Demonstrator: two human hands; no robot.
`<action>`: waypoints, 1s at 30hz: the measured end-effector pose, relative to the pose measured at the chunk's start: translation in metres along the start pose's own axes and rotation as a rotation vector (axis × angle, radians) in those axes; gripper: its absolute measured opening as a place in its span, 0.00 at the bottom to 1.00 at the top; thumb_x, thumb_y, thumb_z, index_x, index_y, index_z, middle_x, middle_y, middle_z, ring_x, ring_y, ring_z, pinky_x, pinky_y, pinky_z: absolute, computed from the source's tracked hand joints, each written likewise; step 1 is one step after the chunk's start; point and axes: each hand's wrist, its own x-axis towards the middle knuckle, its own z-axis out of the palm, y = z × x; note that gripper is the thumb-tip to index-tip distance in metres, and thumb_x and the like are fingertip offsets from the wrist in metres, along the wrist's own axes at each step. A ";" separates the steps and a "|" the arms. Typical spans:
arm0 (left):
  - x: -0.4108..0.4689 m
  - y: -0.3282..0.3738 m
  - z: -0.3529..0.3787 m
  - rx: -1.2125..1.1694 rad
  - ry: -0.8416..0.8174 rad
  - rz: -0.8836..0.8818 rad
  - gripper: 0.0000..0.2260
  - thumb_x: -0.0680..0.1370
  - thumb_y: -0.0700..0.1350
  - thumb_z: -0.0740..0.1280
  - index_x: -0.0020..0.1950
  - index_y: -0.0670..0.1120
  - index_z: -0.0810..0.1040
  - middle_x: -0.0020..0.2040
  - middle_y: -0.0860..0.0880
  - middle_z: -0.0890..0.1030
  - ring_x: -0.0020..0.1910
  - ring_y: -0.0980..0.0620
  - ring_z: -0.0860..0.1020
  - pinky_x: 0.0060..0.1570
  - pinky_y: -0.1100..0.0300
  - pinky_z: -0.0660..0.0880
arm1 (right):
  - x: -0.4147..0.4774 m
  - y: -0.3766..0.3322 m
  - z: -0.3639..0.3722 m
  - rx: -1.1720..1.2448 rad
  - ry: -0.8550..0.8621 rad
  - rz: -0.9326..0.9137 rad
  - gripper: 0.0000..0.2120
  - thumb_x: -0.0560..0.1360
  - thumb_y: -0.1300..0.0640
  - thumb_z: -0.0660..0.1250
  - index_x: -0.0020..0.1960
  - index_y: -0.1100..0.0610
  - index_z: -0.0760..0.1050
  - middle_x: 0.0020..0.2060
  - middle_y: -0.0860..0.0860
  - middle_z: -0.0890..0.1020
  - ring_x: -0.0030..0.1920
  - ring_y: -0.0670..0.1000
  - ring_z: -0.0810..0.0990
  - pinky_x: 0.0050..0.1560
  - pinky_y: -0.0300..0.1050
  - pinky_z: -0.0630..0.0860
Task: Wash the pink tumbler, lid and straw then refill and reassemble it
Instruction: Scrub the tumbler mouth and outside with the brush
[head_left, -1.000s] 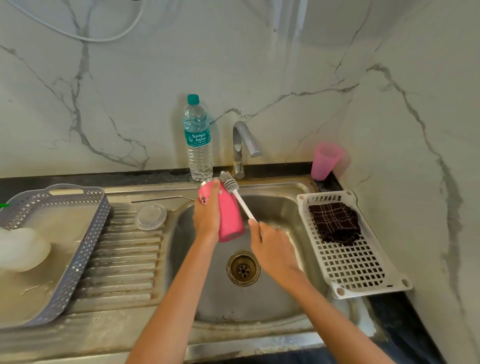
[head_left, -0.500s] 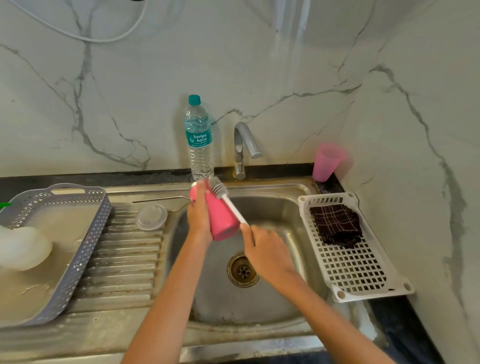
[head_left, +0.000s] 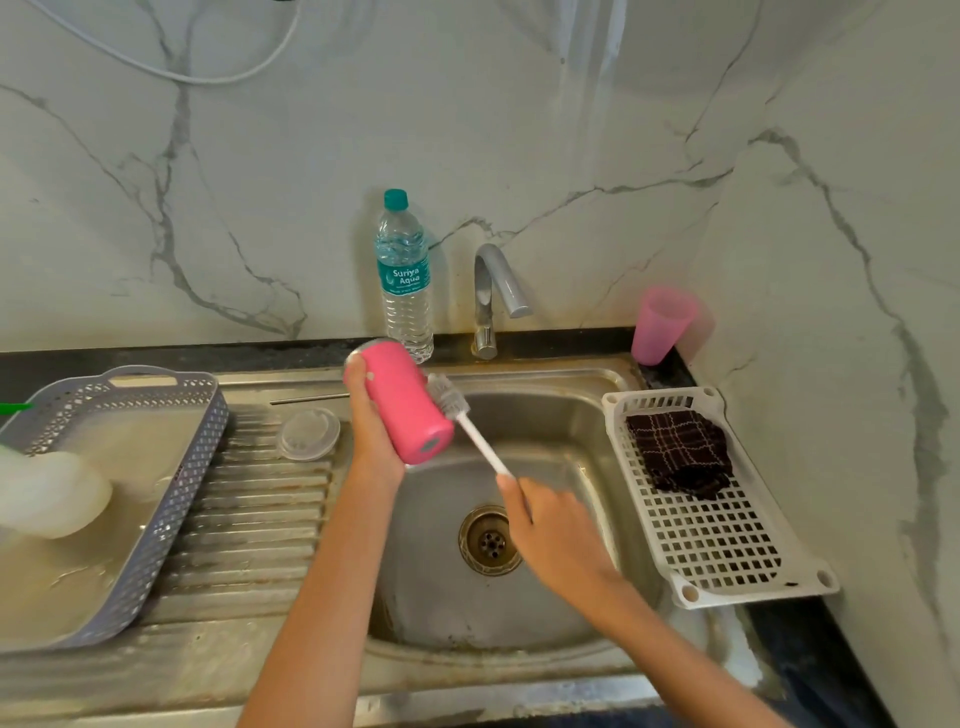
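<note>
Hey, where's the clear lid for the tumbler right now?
In the head view the clear lid lies on the ribbed drainboard left of the sink bowl, between the grey basket and the left hand, just in front of the metal straw.

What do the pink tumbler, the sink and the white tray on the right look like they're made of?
The pink tumbler: probably coated metal; matte pink body, silvery rim.
The sink: stainless steel, brushed; dull grey sheen, rusty stains.
The white tray: moulded plastic, slightly glossy; regular grid of holes.
</note>
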 end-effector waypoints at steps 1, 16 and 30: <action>0.002 0.004 -0.003 -0.015 -0.003 -0.005 0.28 0.74 0.69 0.62 0.60 0.46 0.74 0.43 0.45 0.83 0.39 0.48 0.84 0.36 0.56 0.80 | -0.010 0.003 0.002 0.013 -0.025 0.015 0.21 0.82 0.41 0.48 0.36 0.50 0.65 0.33 0.52 0.77 0.41 0.59 0.78 0.43 0.51 0.73; -0.005 -0.025 -0.002 0.010 -0.157 -0.075 0.24 0.77 0.64 0.62 0.62 0.47 0.76 0.47 0.47 0.86 0.44 0.49 0.85 0.40 0.53 0.82 | 0.029 -0.009 -0.007 0.066 0.023 0.061 0.22 0.83 0.43 0.49 0.35 0.52 0.65 0.32 0.49 0.72 0.41 0.55 0.71 0.41 0.47 0.65; -0.010 -0.020 0.010 0.119 -0.132 -0.134 0.25 0.75 0.61 0.68 0.66 0.48 0.71 0.54 0.43 0.82 0.51 0.44 0.82 0.49 0.49 0.81 | 0.033 -0.012 -0.015 0.076 0.064 0.044 0.21 0.82 0.41 0.48 0.38 0.51 0.68 0.34 0.52 0.76 0.40 0.57 0.76 0.40 0.48 0.69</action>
